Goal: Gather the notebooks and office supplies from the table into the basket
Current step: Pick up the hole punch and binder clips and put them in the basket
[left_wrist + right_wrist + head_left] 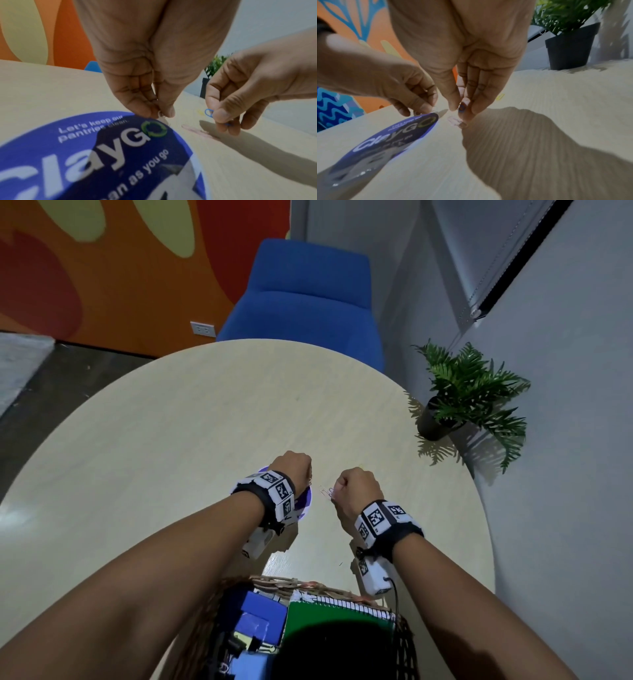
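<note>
My left hand (162, 114) hovers low over the round table (205, 422) and pinches a small pale paper clip (161, 113) between thumb and fingertips. My right hand (462, 108), just to its right, pinches a blue paper clip (208, 112). A pink paper clip (195, 130) lies flat on the table under the right fingers, and a yellow clip (500, 96) lies a little farther off. In the head view both hands (291, 469) (354, 487) are curled side by side. The wicker basket (205, 618) at the near edge holds a green spiral notebook (329, 616) and blue items.
A round blue "clayGO" sticker (106, 155) is stuck on the table under my left wrist. A blue chair (308, 299) stands beyond the table's far edge. A potted plant (469, 395) sits on the ledge to the right.
</note>
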Demonstrator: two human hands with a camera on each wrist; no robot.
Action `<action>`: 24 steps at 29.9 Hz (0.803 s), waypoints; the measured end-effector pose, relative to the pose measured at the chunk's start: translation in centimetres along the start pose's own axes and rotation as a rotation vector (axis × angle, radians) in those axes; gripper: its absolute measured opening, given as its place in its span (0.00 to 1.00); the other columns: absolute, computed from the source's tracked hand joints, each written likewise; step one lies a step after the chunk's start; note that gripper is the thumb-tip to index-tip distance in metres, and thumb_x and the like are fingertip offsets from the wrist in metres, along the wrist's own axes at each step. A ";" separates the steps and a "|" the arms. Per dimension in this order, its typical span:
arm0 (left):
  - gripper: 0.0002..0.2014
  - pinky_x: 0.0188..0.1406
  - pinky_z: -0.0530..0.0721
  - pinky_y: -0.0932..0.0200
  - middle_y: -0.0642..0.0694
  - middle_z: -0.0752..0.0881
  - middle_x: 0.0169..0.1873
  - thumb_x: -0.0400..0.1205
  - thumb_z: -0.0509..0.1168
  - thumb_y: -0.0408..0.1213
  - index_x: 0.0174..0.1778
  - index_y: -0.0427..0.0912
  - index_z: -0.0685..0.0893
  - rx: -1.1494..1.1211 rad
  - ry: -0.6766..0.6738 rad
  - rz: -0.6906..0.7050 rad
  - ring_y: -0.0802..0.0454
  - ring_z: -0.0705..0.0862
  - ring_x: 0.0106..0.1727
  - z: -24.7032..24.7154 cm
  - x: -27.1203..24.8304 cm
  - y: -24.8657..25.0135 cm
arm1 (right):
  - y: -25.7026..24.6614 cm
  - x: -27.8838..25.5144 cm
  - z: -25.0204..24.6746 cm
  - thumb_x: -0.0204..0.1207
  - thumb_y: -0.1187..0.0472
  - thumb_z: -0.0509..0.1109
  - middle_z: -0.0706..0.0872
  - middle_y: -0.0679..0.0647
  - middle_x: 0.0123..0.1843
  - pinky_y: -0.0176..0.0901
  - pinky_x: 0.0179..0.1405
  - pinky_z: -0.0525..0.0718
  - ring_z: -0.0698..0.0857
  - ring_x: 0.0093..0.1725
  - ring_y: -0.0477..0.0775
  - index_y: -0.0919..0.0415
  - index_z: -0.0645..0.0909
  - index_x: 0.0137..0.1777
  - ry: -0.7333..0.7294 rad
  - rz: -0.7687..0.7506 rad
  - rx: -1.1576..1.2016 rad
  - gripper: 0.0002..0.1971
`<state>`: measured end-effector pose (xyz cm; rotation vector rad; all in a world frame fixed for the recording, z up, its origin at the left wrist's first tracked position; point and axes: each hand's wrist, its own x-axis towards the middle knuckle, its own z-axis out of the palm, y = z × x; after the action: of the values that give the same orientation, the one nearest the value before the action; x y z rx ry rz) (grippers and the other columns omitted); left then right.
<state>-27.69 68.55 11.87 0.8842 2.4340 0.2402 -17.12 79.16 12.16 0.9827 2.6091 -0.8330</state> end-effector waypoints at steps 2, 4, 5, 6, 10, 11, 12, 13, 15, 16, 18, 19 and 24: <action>0.05 0.51 0.86 0.49 0.41 0.88 0.47 0.76 0.64 0.29 0.44 0.40 0.85 -0.085 0.039 0.001 0.37 0.86 0.51 -1.3 -1.7 -0.6 | 0.0 -0.5 -0.8 0.68 0.69 0.67 0.90 0.62 0.43 0.47 0.45 0.88 0.88 0.42 0.63 0.57 0.83 0.32 0.017 -0.002 0.068 0.08; 0.05 0.46 0.83 0.54 0.42 0.88 0.45 0.77 0.66 0.31 0.43 0.44 0.86 -0.139 0.063 0.024 0.39 0.86 0.50 -2.4 -4.0 -1.3 | 0.0 -1.5 -1.6 0.67 0.69 0.72 0.90 0.60 0.43 0.42 0.42 0.86 0.89 0.40 0.59 0.55 0.84 0.35 0.035 -0.008 0.099 0.07; 0.05 0.45 0.79 0.57 0.42 0.89 0.45 0.78 0.66 0.32 0.44 0.44 0.87 -0.153 0.076 0.035 0.40 0.86 0.50 -2.9 -5.5 -1.6 | -0.1 -2.3 -1.9 0.67 0.70 0.73 0.91 0.60 0.41 0.41 0.41 0.86 0.89 0.39 0.58 0.57 0.86 0.39 0.041 -0.011 0.125 0.07; 0.05 0.45 0.76 0.59 0.43 0.90 0.45 0.78 0.66 0.33 0.45 0.44 0.88 -0.151 0.093 0.055 0.41 0.86 0.50 -3.3 -7.1 -1.8 | -0.4 -3.2 -2.5 0.67 0.71 0.73 0.91 0.61 0.39 0.41 0.40 0.88 0.90 0.37 0.56 0.59 0.87 0.41 0.043 -0.029 0.139 0.07; 0.04 0.45 0.76 0.60 0.43 0.91 0.39 0.78 0.68 0.36 0.42 0.44 0.89 -0.261 0.098 0.101 0.46 0.85 0.43 -4.0 -13.6 -3.2 | -1.8 -7.8 -4.3 0.72 0.72 0.70 0.88 0.59 0.30 0.34 0.33 0.83 0.87 0.27 0.48 0.65 0.88 0.41 0.012 -0.165 0.155 0.06; 0.04 0.42 0.76 0.61 0.44 0.91 0.36 0.78 0.69 0.36 0.40 0.43 0.89 -0.291 0.073 0.107 0.49 0.85 0.38 -3.8 -15.3 -3.6 | -2.1 -9.2 -4.3 0.72 0.71 0.70 0.90 0.60 0.32 0.39 0.38 0.85 0.89 0.30 0.52 0.64 0.88 0.40 -0.009 -0.192 0.133 0.06; 0.04 0.40 0.76 0.62 0.45 0.90 0.33 0.77 0.69 0.35 0.38 0.43 0.89 -0.308 0.049 0.121 0.52 0.84 0.35 -3.6 -16.9 -4.0 | -2.4 -10.5 -4.2 0.73 0.70 0.70 0.91 0.60 0.33 0.42 0.42 0.87 0.90 0.34 0.54 0.64 0.88 0.40 -0.033 -0.212 0.116 0.06; 0.04 0.39 0.77 0.62 0.45 0.90 0.32 0.77 0.69 0.35 0.39 0.42 0.89 -0.319 0.023 0.121 0.53 0.84 0.34 -3.3 -18.4 -4.3 | -2.8 -12.0 -4.0 0.73 0.69 0.69 0.91 0.59 0.34 0.43 0.44 0.87 0.90 0.35 0.55 0.63 0.88 0.39 -0.057 -0.226 0.103 0.06; 0.04 0.42 0.80 0.60 0.46 0.90 0.33 0.77 0.70 0.36 0.41 0.42 0.90 -0.329 -0.015 0.136 0.50 0.86 0.37 -2.3 -21.4 -4.9 | -3.3 -15.0 -3.0 0.73 0.70 0.68 0.91 0.57 0.32 0.39 0.42 0.86 0.90 0.32 0.51 0.59 0.86 0.39 -0.112 -0.252 0.097 0.08; 0.04 0.42 0.80 0.59 0.47 0.89 0.32 0.77 0.70 0.37 0.41 0.42 0.90 -0.336 -0.038 0.145 0.50 0.86 0.38 -1.6 -22.6 -5.2 | -3.4 -16.4 -2.4 0.72 0.71 0.67 0.91 0.57 0.31 0.36 0.39 0.84 0.89 0.30 0.48 0.58 0.86 0.40 -0.145 -0.267 0.095 0.09; 0.05 0.39 0.79 0.61 0.48 0.89 0.31 0.78 0.70 0.37 0.39 0.42 0.90 -0.351 -0.067 0.152 0.52 0.86 0.35 -0.4 -24.5 -5.8 | -3.7 -18.6 -1.3 0.72 0.73 0.64 0.91 0.57 0.30 0.36 0.37 0.83 0.87 0.28 0.48 0.56 0.86 0.43 -0.196 -0.312 0.105 0.12; 0.05 0.36 0.77 0.64 0.48 0.90 0.32 0.78 0.70 0.37 0.38 0.43 0.90 -0.350 -0.073 0.150 0.55 0.85 0.33 0.2 -25.1 -6.1 | -3.8 -19.4 -0.7 0.73 0.72 0.64 0.91 0.57 0.31 0.39 0.39 0.84 0.88 0.30 0.50 0.55 0.86 0.44 -0.215 -0.329 0.109 0.13; 0.12 0.45 0.80 0.65 0.47 0.93 0.44 0.82 0.63 0.31 0.54 0.44 0.90 -0.362 -0.015 0.128 0.54 0.89 0.45 1.8 -27.4 -8.0 | -4.2 -22.7 1.1 0.75 0.71 0.64 0.89 0.53 0.31 0.36 0.45 0.82 0.89 0.34 0.49 0.55 0.85 0.48 -0.256 -0.325 0.108 0.12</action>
<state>-13.47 44.90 19.30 0.8706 2.2217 0.6937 -2.91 63.89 22.06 0.4402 2.5527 -1.1037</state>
